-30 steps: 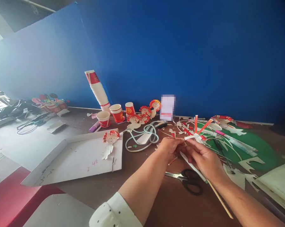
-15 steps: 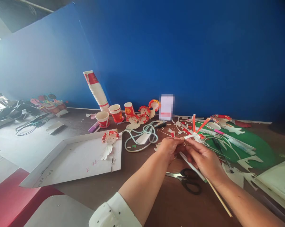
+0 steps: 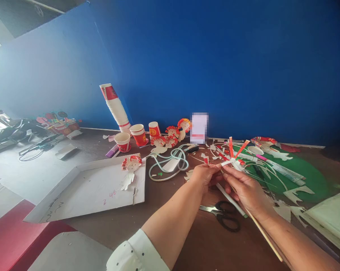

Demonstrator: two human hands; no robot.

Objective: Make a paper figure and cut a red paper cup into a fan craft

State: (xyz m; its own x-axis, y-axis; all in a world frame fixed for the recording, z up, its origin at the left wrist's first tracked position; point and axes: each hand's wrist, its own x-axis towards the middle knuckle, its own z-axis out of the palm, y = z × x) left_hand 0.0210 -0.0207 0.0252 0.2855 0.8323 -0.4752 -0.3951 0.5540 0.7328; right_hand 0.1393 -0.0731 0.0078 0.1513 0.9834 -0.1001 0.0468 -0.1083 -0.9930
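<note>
My left hand is closed, its fingertips pinched at the end of a white paper strip. That strip belongs to a cut paper piece with orange-red strips standing up and fanning out. My right hand meets it, fingers closed around a thin wooden stick, whose lower end points down toward my right forearm. The stick's upper end is mostly hidden between my fingers. Below my hands lie black-handled scissors, blades partly behind my left wrist. A white pen-like stick lies beneath my right hand.
A white box lid holds a paper-cup lion figure. Paper cups and a tall leaning cup stack stand behind. A coiled pale cable, paper scraps and a green mat lie around my hands.
The lower end of the wooden stick has shifted slightly down and to the right. My hands stay together in nearly the same place, with the strips almost unmoved.
</note>
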